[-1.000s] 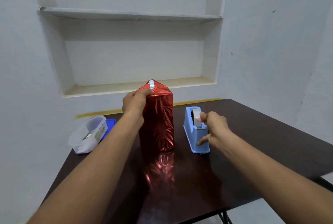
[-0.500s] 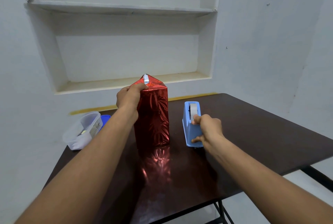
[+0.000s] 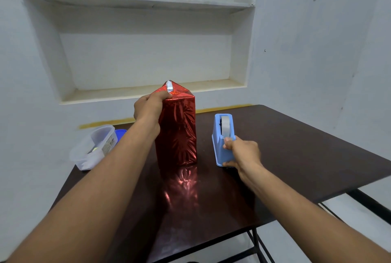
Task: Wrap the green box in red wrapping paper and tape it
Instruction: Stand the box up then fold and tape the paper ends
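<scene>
Head view: a dark brown table [image 3: 296,157] stands against a white wall with a recessed shelf [image 3: 148,91]. The box [image 3: 176,129], covered in red wrapping paper, stands upright at the table's centre. The left hand [image 3: 149,107] grips its upper left edge, thumb on the folded top flap. The right hand [image 3: 243,153] pinches the tape end at the blue tape dispenser [image 3: 222,138], just right of the box. A clear plastic container [image 3: 95,146] lies at far left.

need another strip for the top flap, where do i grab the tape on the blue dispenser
Pinch the free tape end at the near cutter edge of the blue tape dispenser, coming from your side. The roll stands upright feeding toward you; the right hand is already there.
</scene>
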